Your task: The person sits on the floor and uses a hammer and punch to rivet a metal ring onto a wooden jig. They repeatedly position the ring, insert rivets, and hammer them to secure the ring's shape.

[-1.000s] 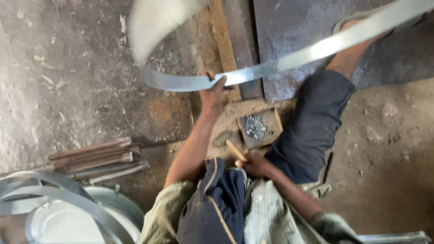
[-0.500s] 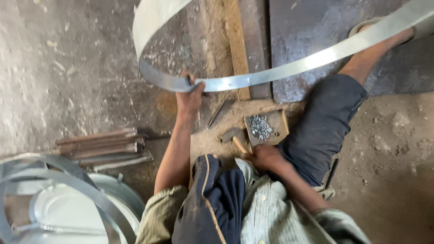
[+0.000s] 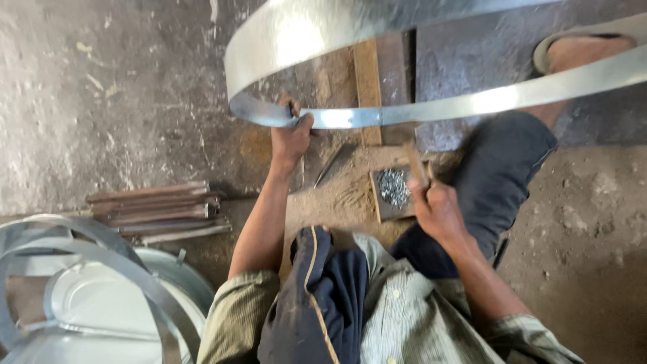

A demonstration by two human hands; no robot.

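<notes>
Sheet-metal band (image 3: 431, 111), bent into a wide hoop, arcs over the wooden block (image 3: 367, 81) on the dirt floor. Left hand (image 3: 291, 135) clamps its overlap; keep that pinch firm. Right hand (image 3: 438, 209) grips a hammer handle (image 3: 416, 165) (head hidden) beside the rivet tray (image 3: 391, 192).

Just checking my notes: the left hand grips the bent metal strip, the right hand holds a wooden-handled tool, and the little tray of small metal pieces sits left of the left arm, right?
Not quite. In the head view the tray of small metal pieces sits between the arms, beside the right hand, not left of the left arm. The left hand does grip the bent metal strip, and the right holds the wooden-handled tool.
</notes>
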